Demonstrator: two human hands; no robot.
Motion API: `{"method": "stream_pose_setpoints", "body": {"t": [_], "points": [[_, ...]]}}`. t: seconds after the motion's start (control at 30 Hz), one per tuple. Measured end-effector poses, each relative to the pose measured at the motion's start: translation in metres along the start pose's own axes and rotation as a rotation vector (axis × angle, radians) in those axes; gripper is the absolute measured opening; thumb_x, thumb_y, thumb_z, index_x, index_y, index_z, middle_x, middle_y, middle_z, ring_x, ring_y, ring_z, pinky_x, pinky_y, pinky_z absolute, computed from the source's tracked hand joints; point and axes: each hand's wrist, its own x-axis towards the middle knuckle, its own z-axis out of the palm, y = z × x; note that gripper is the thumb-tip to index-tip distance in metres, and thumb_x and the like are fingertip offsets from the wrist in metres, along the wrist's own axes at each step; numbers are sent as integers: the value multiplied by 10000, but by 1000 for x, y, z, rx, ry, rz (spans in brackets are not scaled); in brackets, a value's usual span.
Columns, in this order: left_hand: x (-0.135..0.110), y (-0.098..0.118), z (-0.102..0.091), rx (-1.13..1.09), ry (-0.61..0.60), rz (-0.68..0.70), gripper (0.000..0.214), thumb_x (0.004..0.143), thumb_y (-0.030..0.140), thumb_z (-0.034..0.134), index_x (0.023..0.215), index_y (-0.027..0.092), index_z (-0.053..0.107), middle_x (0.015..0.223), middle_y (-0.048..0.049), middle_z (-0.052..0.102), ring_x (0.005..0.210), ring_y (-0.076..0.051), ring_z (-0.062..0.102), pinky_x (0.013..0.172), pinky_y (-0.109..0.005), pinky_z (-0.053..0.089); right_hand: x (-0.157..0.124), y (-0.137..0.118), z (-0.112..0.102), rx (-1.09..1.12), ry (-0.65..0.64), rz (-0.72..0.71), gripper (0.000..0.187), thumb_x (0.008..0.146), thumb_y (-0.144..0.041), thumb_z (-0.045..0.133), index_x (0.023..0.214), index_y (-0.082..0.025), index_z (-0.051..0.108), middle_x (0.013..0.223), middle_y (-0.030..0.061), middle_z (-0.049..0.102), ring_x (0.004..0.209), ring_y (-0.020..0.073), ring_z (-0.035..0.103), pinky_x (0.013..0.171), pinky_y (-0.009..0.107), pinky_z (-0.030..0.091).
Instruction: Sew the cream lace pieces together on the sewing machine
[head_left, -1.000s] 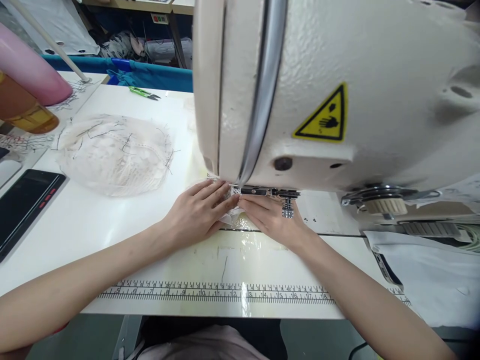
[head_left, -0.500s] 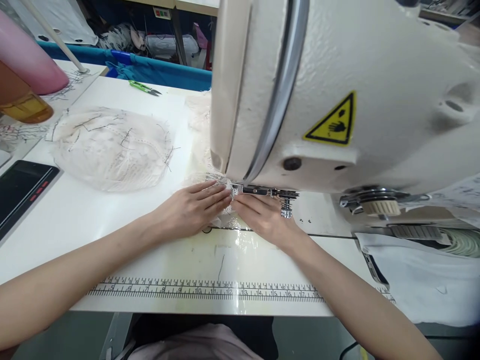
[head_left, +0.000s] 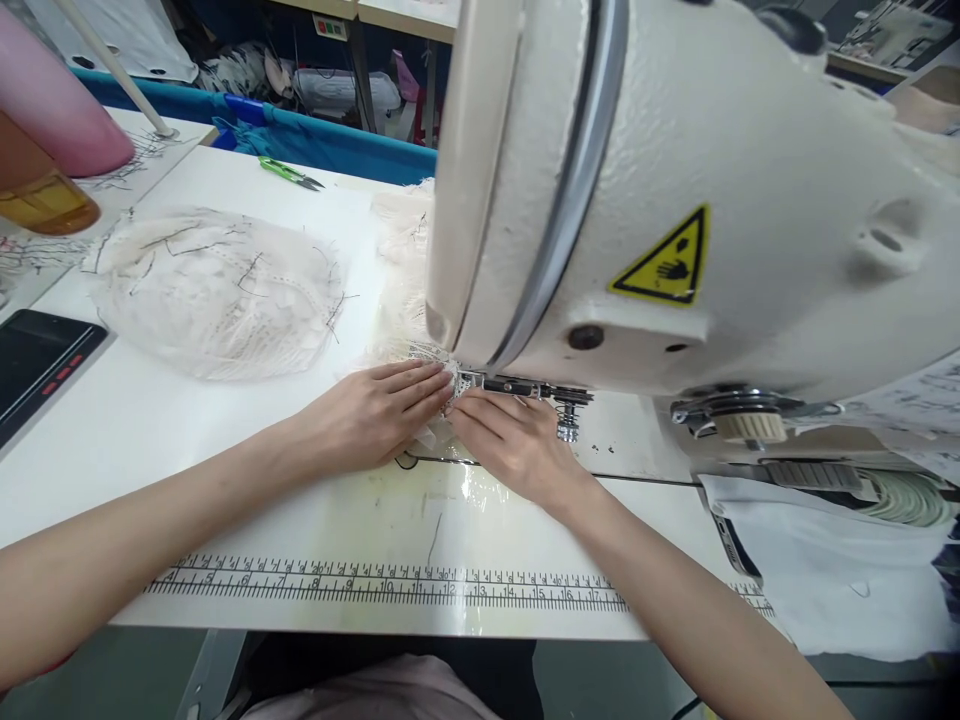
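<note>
Pale lace fabric point(head_left: 401, 300) lies at the left of the sewing machine head point(head_left: 525, 200) and runs under the needle area, where my hands hide part of it. My left hand point(head_left: 379, 415) rests flat on the lace, its fingers stretched out towards the presser foot point(head_left: 469, 381). Right in front of the foot, my right hand point(head_left: 514, 440) has its fingers drawn together on the near part of the lace; its thumb is hidden. The fingertips of both hands are close to each other.
A sheer fabric piece point(head_left: 217, 295) with dark loose threads lies on the left. Behind it are green thread snips point(head_left: 290, 173). A phone point(head_left: 41, 365) sits at the left edge, thread cones point(head_left: 64, 100) beyond. White cloth point(head_left: 832, 570) lies right; a printed ruler point(head_left: 390, 585) lines the front.
My right hand has shifted slightly left over the lace, nearer the left fingertips. My left hand has hardly moved against the table. The camera view has shifted a little.
</note>
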Motion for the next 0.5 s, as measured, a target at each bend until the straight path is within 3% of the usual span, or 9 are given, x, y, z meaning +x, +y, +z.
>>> {"method": "stream_pose_setpoints", "body": {"t": [0.27, 0.5], "points": [[-1, 8, 3, 23, -32, -77, 396, 946, 263, 417, 1250, 70, 585, 1295, -161, 608, 1237, -266, 562, 1022, -382, 498, 0, 2, 2, 57, 13, 21, 152, 905, -96, 531, 945, -202, 633, 997, 11, 700, 909, 123, 598, 727, 256, 395], [0, 14, 6, 62, -6, -101, 412, 935, 255, 413, 1233, 27, 582, 1282, -199, 609, 1213, -299, 578, 982, -398, 521, 3, -2, -2, -4, 32, 7, 169, 904, -73, 508, 938, -186, 629, 961, -19, 697, 901, 103, 603, 727, 253, 406]]}}
